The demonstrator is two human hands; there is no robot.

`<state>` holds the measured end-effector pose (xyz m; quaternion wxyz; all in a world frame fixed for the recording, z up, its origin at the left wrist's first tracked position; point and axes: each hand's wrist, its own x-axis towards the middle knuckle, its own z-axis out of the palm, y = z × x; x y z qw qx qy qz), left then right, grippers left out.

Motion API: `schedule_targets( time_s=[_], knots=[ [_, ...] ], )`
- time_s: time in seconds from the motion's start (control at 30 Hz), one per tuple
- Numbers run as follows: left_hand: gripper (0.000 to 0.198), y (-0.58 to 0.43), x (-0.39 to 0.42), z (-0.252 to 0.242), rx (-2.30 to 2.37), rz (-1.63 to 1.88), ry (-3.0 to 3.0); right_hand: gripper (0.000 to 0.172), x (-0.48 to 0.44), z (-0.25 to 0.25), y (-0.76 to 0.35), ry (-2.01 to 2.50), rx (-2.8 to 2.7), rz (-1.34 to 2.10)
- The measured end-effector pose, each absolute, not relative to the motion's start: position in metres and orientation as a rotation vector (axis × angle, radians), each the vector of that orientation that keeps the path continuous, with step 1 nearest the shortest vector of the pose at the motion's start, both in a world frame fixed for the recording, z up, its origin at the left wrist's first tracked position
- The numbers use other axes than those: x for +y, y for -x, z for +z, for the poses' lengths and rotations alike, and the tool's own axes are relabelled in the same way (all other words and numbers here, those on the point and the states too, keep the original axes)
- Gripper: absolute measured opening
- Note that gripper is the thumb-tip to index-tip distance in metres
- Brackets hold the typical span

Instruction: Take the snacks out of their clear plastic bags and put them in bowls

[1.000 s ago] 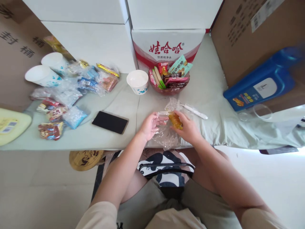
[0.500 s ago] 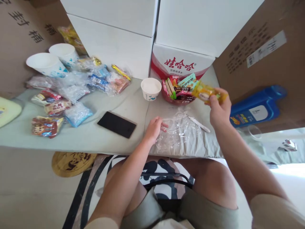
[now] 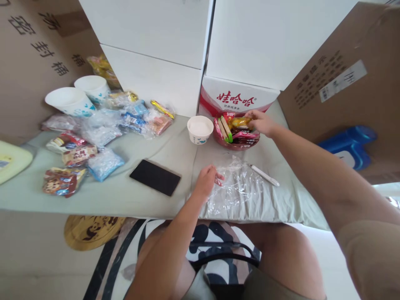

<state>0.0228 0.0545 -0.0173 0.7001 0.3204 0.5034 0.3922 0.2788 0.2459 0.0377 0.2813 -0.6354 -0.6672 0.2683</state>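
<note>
My right hand (image 3: 261, 123) reaches over the far right rim of a dark red bowl (image 3: 229, 146). Its fingers are closed on a yellow-wrapped snack packet (image 3: 240, 122), which lies on top of the other packets there. Green, pink and dark wrapped snacks (image 3: 223, 128) fill the bowl. My left hand (image 3: 206, 180) rests on the cloth with curled fingers, closed on the left edge of a crumpled clear plastic bag (image 3: 234, 189). A white utility knife (image 3: 265, 175) lies at the bag's right side.
A white paper bowl (image 3: 200, 130) stands left of the red bowl. A black phone (image 3: 155, 177) lies left of my left hand. Several snack packets (image 3: 106, 164) and two paper buckets (image 3: 69, 101) sit further left. Cartons (image 3: 350, 83) and a blue bottle (image 3: 353, 146) border the right.
My right hand has moved left and away from me, bringing the yellow snack packet down into the red bowl. My left hand stays at the plastic bag. The view has tilted up slightly.
</note>
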Motion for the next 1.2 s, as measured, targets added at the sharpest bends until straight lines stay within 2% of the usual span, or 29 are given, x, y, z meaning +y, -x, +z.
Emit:
schedule_targets(
  time_s=[0.13,0.27,0.4,0.47,0.53,0.6,0.7,0.77,0.87,0.97,1.2],
  knots=[
    [0.013,-0.024,0.056,-0.02,1.126,0.87,-0.726,0.036,0.254,0.048,-0.286,1.79,-2.076,0.732],
    [0.012,-0.028,0.058,-0.023,1.137,0.857,-0.745,0.036,0.267,0.047,-0.285,1.973,-2.464,0.308],
    [0.013,-0.03,0.06,-0.023,1.145,0.847,-0.755,0.044,0.266,0.053,-0.28,2.057,-2.451,0.062],
    [0.014,-0.028,0.062,-0.023,1.141,0.833,-0.766,0.051,0.245,0.058,-0.277,1.96,-2.354,-0.092],
    [0.013,-0.025,0.065,-0.023,1.143,0.819,-0.78,0.047,0.203,0.058,-0.273,1.731,-2.209,-0.211],
    [0.012,-0.02,0.069,-0.025,1.153,0.821,-0.807,0.036,0.146,0.045,-0.268,1.487,-2.193,-0.131],
    [0.011,-0.009,0.073,-0.031,1.186,0.844,-0.918,0.03,0.061,0.004,-0.263,1.144,-2.462,0.249],
    [0.012,-0.002,0.074,-0.035,1.239,0.872,-1.054,0.033,0.02,-0.024,-0.262,1.103,-2.554,0.327],
    [0.015,0.005,0.074,-0.039,1.327,0.867,-1.278,0.042,-0.014,-0.046,-0.263,1.267,-2.562,0.285],
    [0.019,0.004,0.073,-0.039,1.393,0.8,-1.477,0.048,-0.032,-0.042,-0.266,1.45,-2.551,0.275],
    [0.025,-0.013,0.072,-0.035,1.338,0.575,-1.816,0.045,-0.04,-0.005,-0.272,1.648,-2.408,0.494]
  ],
)
